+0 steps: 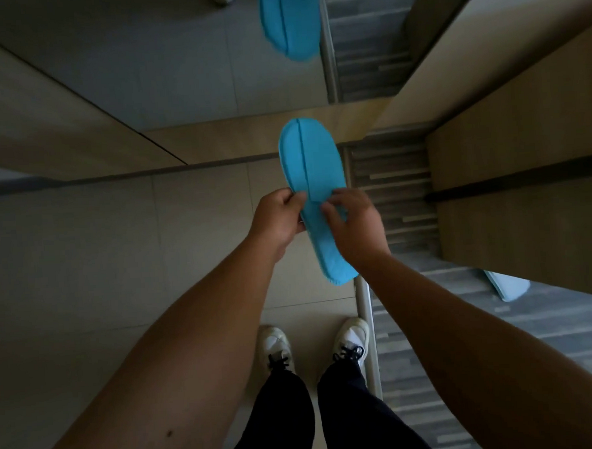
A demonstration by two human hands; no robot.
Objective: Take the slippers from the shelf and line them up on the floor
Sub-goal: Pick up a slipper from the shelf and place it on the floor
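A flat bright blue slipper is held in the air in front of me, toe end pointing away. My left hand pinches its left edge near the middle, and my right hand pinches the strap area on its right side. The heel end hangs down between my wrists. A mirror ahead shows the slipper's blue reflection at the top of the view. A pale blue slipper-like piece lies on the floor at the right, partly hidden under the wooden cabinet.
I stand in white shoes on pale floor tiles. A metal strip separates the tiles from grey striped carpet on the right. A wooden cabinet rises at the right; the mirror wall is straight ahead.
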